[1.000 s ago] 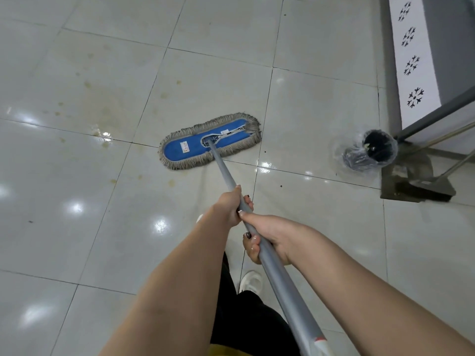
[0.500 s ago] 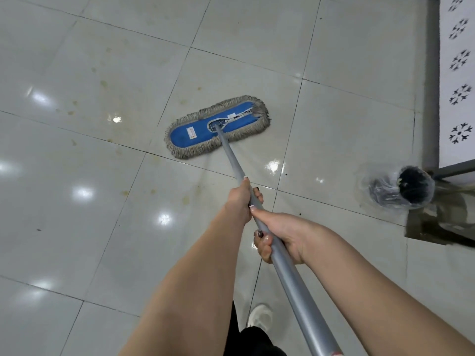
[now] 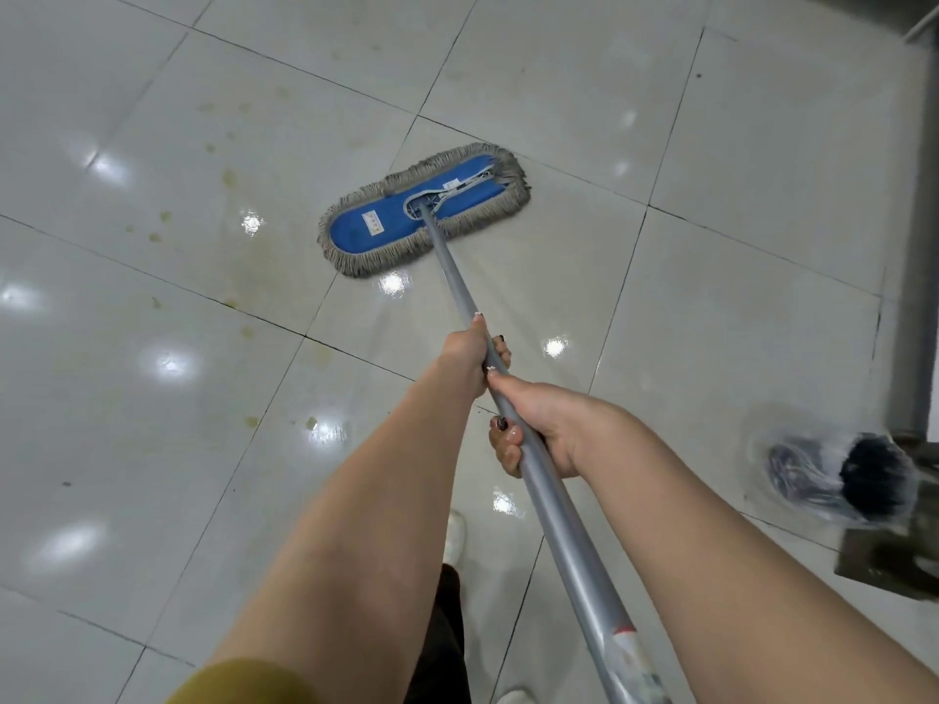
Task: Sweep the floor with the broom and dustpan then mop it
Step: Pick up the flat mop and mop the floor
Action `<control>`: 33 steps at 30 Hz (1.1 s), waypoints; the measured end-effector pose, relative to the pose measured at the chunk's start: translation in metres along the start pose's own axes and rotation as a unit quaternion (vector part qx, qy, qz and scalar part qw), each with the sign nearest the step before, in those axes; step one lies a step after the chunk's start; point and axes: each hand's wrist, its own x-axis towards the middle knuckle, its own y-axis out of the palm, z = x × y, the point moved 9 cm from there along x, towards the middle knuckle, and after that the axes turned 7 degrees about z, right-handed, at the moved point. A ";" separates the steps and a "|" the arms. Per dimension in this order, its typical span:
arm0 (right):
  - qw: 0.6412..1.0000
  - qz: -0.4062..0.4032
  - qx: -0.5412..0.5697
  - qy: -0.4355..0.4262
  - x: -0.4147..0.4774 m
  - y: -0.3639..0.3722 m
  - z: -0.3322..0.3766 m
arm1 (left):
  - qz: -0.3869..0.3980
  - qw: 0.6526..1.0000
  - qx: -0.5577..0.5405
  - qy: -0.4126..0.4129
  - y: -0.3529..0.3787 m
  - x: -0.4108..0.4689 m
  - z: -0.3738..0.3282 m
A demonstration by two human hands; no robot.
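A flat mop head (image 3: 424,215), blue on top with a grey fringe, lies on the glossy white tiled floor (image 3: 711,144). Its grey metal handle (image 3: 564,510) runs back toward me. My left hand (image 3: 470,355) is wrapped around the handle further down the shaft. Just behind it, my right hand (image 3: 538,429) grips the same handle, fingers curled underneath. Yellowish stains (image 3: 228,177) dot the tiles to the left of the mop head.
A small bin lined with clear plastic (image 3: 848,480) lies at the right, beside a grey metal post (image 3: 914,307) and its base plate (image 3: 884,566). My white shoe (image 3: 454,538) stands under my arms. Open tiles stretch left and ahead.
The mop head has slid forward and rightward across the tiles. The view has shifted, so the bin now sits lower at the right. Both hands keep their grip.
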 end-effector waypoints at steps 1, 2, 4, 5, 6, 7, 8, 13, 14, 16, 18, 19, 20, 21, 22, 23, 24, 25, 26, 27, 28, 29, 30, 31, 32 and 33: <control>1.000 -0.005 -0.004 -0.002 0.003 -0.001 0.007 | 0.000 1.000 -0.007 -0.002 0.001 0.005 -0.004; 1.000 -0.010 -0.006 -0.005 0.005 -0.003 0.011 | 0.001 1.000 -0.017 -0.001 0.004 0.009 -0.007; 1.000 -0.024 -0.008 -0.010 0.007 -0.006 0.013 | -0.008 0.999 -0.035 0.002 0.005 0.014 -0.006; 0.999 -0.032 -0.007 -0.011 0.006 -0.009 0.010 | -0.017 0.999 -0.034 0.003 0.005 0.015 -0.003; 0.999 -0.039 -0.005 -0.013 0.005 -0.012 0.005 | -0.028 0.999 -0.023 0.004 0.004 0.015 0.003; 0.999 -0.044 -0.002 -0.013 0.004 -0.015 -0.001 | -0.037 0.999 -0.008 0.005 0.003 0.015 0.009; 0.999 -0.049 0.001 -0.011 0.002 -0.020 -0.009 | -0.043 0.999 0.004 0.006 0.003 0.014 0.016; 0.998 -0.059 -0.008 0.007 -0.017 -0.051 -0.050 | -0.060 0.997 0.040 -0.004 0.011 -0.004 0.063; 0.998 -0.057 -0.013 0.015 -0.022 -0.058 -0.061 | -0.061 0.997 0.043 -0.003 0.015 -0.011 0.074; 0.998 -0.057 -0.028 0.026 -0.033 -0.074 -0.086 | -0.059 0.997 0.047 0.000 0.022 -0.027 0.099; 0.997 -0.056 -0.045 0.035 -0.044 -0.091 -0.112 | -0.060 0.998 0.035 0.005 0.029 -0.046 0.128; 0.996 -0.052 -0.051 0.042 -0.050 -0.099 -0.126 | -0.062 0.998 0.028 0.008 0.032 -0.055 0.142; 0.996 -0.046 -0.057 0.047 -0.055 -0.107 -0.139 | -0.065 0.998 0.020 0.013 0.035 -0.063 0.156; 0.996 -0.043 -0.061 0.051 -0.061 -0.116 -0.152 | -0.069 0.997 0.012 0.019 0.039 -0.072 0.170; 0.995 -0.042 -0.067 0.054 -0.066 -0.125 -0.166 | -0.074 0.997 0.005 0.023 0.042 -0.078 0.185; 0.995 -0.040 -0.072 0.058 -0.070 -0.133 -0.178 | -0.078 0.997 -0.001 0.024 0.044 -0.084 0.200; 0.995 -0.036 -0.076 0.059 -0.074 -0.142 -0.192 | -0.081 0.996 -0.008 0.025 0.047 -0.090 0.215; 0.994 -0.033 -0.079 0.062 -0.077 -0.149 -0.204 | -0.082 0.996 -0.017 0.026 0.049 -0.095 0.230; 0.994 -0.032 -0.082 0.065 -0.080 -0.156 -0.217 | -0.083 0.996 -0.029 0.029 0.050 -0.099 0.244; 0.993 -0.031 -0.088 0.069 -0.083 -0.161 -0.229 | -0.084 0.995 -0.037 0.031 0.051 -0.105 0.258; 0.993 -0.029 -0.093 0.070 -0.085 -0.166 -0.241 | -0.084 0.995 -0.043 0.032 0.052 -0.112 0.270; 0.992 -0.027 -0.098 0.070 -0.087 -0.170 -0.252 | -0.084 0.995 -0.046 0.033 0.052 -0.118 0.281; 0.992 -0.027 -0.100 0.069 -0.088 -0.173 -0.260 | -0.084 0.994 -0.050 0.037 0.052 -0.124 0.289; 0.992 -0.030 -0.101 0.068 -0.091 -0.175 -0.270 | -0.084 0.994 -0.055 0.040 0.050 -0.130 0.297; 0.992 -0.031 -0.101 0.068 -0.093 -0.176 -0.279 | -0.084 0.994 -0.059 0.043 0.049 -0.136 0.305; 0.992 -0.032 -0.099 0.068 -0.095 -0.177 -0.287 | -0.085 0.993 -0.062 0.045 0.048 -0.142 0.311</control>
